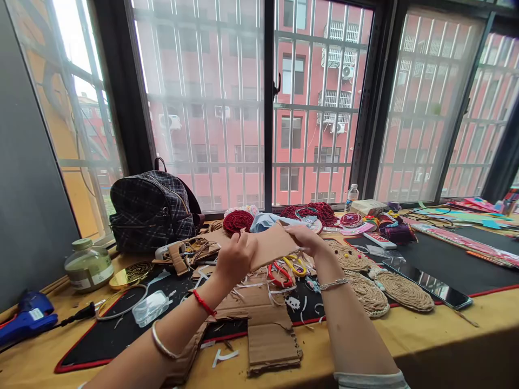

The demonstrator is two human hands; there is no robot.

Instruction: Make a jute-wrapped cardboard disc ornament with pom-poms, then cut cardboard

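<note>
Between my two hands a flat piece of brown cardboard (272, 244) is held up, tilted, above the cluttered mat. My left hand (236, 255) is closed on its left edge, fingers bent in a pinch. At the upper right edge my right hand (305, 239) grips it, its fingers partly hidden behind the sheet. Scissors with red and yellow handles (280, 274) lie just below. Cut corrugated cardboard (271, 337) is spread under my forearms, with white paper scraps (225, 356) around it. Coiled rope discs (407, 290) rest to the right of my right hand.
A plaid backpack (150, 213) and a glass jar (89, 266) stand at the left, near a blue glue gun (28, 320). Dark red yarn (238, 221) sits behind the hands. A phone (432, 285), a white remote (380, 241) and a bottle (352, 197) are at the right.
</note>
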